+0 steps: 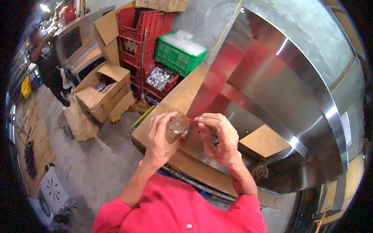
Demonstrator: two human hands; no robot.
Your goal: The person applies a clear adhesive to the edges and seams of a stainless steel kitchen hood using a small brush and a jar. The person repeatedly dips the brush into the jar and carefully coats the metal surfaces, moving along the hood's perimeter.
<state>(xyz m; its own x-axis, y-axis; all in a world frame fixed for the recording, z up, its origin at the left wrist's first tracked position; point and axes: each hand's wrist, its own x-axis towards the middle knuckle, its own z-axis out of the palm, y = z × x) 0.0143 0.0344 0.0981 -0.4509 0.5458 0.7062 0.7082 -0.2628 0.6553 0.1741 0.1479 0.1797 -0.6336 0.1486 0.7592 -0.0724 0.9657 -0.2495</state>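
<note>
A large shiny steel panel (285,77) covers much of the wooden desk (182,97) at frame right. At centre, my left fingers (157,122) grasp a clear round object (177,125), partly hidden by them; my right fingers (213,119) pinch a thin orange strip (190,119), its end unclear. Upper centre, a green plastic crate (176,59) holds whitish pieces (188,43).

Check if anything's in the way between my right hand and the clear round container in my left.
Nothing visible blocks the gap between your right hand and the clear container in your left hand; only the thin orange stick your right hand pinches reaches into it.
</note>
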